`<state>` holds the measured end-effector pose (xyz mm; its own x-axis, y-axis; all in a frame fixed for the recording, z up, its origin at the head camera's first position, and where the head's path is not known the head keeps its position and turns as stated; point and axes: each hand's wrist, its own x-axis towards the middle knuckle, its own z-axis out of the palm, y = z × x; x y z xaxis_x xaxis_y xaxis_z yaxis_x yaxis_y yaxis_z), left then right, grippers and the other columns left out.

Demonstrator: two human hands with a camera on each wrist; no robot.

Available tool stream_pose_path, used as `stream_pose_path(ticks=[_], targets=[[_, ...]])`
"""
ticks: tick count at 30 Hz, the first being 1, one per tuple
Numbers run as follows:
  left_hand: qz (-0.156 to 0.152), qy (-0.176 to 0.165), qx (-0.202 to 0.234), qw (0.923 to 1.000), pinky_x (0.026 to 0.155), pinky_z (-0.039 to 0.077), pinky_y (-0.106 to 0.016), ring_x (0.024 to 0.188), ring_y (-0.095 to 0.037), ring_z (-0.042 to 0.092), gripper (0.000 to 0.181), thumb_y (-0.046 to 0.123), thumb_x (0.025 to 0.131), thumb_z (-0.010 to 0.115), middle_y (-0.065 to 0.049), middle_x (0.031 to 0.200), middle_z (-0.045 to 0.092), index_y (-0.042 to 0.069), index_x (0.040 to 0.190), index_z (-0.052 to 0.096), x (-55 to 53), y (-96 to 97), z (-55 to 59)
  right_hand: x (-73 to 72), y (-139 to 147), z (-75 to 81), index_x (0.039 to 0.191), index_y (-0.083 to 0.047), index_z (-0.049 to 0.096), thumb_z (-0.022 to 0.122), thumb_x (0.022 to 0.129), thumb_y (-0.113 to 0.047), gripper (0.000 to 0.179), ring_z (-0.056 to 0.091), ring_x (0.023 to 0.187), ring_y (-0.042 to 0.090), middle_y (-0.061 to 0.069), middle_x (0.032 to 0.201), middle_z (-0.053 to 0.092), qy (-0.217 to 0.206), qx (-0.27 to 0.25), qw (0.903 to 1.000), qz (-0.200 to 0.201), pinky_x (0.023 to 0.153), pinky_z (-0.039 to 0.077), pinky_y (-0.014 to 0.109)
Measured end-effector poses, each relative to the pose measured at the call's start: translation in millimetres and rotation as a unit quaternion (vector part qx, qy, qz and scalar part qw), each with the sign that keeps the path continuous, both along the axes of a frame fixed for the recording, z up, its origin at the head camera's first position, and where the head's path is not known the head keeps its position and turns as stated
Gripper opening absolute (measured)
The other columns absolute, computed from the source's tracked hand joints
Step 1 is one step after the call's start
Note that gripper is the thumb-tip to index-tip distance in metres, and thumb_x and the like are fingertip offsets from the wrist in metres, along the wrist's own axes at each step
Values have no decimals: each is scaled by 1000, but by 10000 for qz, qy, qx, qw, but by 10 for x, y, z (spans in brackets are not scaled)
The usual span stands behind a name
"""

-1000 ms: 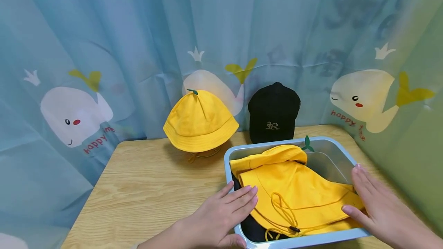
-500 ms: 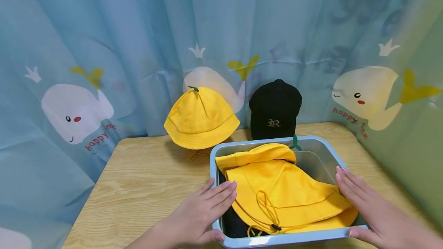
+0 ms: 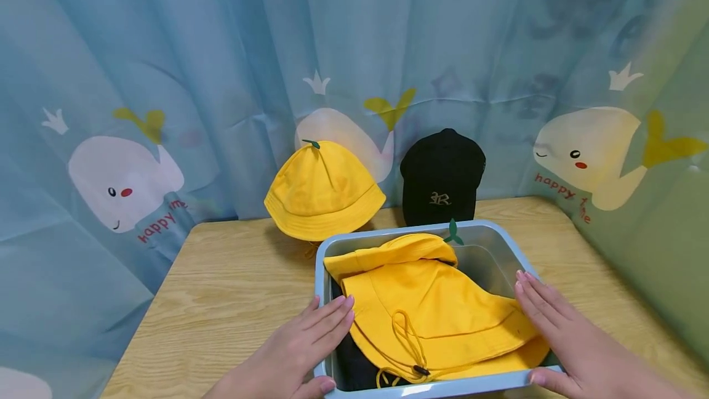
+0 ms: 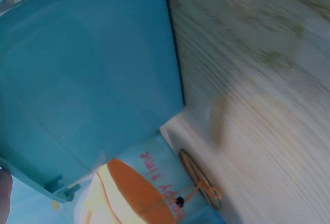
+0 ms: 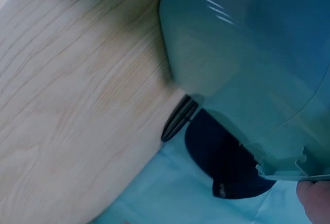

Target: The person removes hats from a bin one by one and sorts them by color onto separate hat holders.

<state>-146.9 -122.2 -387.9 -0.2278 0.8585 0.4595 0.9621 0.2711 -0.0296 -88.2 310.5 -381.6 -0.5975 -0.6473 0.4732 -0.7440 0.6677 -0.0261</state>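
Observation:
A light blue plastic bin stands on the table with yellow bucket hats piled inside. One hat has a drawstring with a black toggle, and dark fabric shows beneath. My left hand lies against the bin's left side, its straight fingers reaching over the rim onto the yellow cloth. On the opposite side, my right hand presses the right rim with straight fingers, its thumb by the near corner. Both wrist views show the bin's outer wall, with only bits of the fingers at the edges.
Behind the bin, a yellow bucket hat with a green sprout and a black cap stand on stands. The wooden table extends to the left. A blue curtain printed with whales hangs behind.
The bin with the hats inside has slid left across the table, both hands moving along with it at its sides. The two standing hats keep their places.

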Motion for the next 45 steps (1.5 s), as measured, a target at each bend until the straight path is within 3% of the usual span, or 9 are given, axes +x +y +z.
stream_pose_path(ticks=[6, 13, 19, 24, 29, 36, 45], targets=[[-221, 57, 274, 9994, 118, 8, -34, 139, -29, 32, 62, 41, 104, 22, -18, 152, 31, -7, 141, 37, -9, -75, -8, 32, -100, -5, 142, 13, 27, 47, 92, -57, 89, 8, 146, 28, 23, 155, 18, -30, 16, 9999, -119, 116, 0, 21], [-451, -289, 489, 9974, 118, 8, -35, 139, -30, 31, 59, 36, 103, 28, -20, 151, 30, -9, 140, 37, -48, -171, -14, 49, -185, -12, 148, 6, 17, 54, 88, -57, 94, 0, 147, 22, 17, 158, 10, -239, 383, 9980, -439, 115, -5, 19], [-570, -526, 593, 9952, 118, 5, -34, 142, -29, 26, 60, 36, 103, 31, -23, 150, 30, -12, 138, 37, -65, -251, -30, 81, -277, -13, 151, -1, 11, 64, 82, -53, 101, -7, 146, 22, 14, 159, 8, -506, 358, 9948, -805, 112, -9, 13], [-523, -633, 575, 9950, 118, 4, -33, 142, -28, 25, 59, 35, 103, 31, -23, 150, 31, -11, 139, 36, -44, -300, -22, 106, -335, 1, 152, -7, 7, 67, 79, -53, 105, -10, 146, 19, 11, 159, 8, -723, 443, 9902, -1108, 109, -11, 11], [-507, -641, 564, 9951, 118, 4, -34, 142, -29, 25, 59, 34, 103, 32, -24, 150, 31, -12, 139, 36, -32, -337, -19, 108, -374, -2, 153, -11, 6, 68, 78, -53, 106, -9, 146, 14, 5, 160, 4, -717, 471, 9894, -1167, 109, -11, 11], [-267, -945, 416, 9943, 118, 3, -29, 143, -24, 23, 57, 33, 101, 37, -21, 151, 31, -6, 143, 33, -11, -414, -28, 121, -441, -2, 153, -13, 4, 67, 79, -54, 106, -11, 145, 10, 0, 161, -2, -744, 540, 9884, -1208, 110, -14, 13], [-301, -893, 485, 9944, 118, 4, -29, 143, -25, 24, 57, 33, 102, 35, -21, 150, 31, -8, 142, 35, -25, -478, -29, 121, -513, -12, 152, -6, 7, 61, 83, -57, 101, -7, 146, 17, 6, 160, 3, -417, 501, 9930, -986, 113, -11, 19]])
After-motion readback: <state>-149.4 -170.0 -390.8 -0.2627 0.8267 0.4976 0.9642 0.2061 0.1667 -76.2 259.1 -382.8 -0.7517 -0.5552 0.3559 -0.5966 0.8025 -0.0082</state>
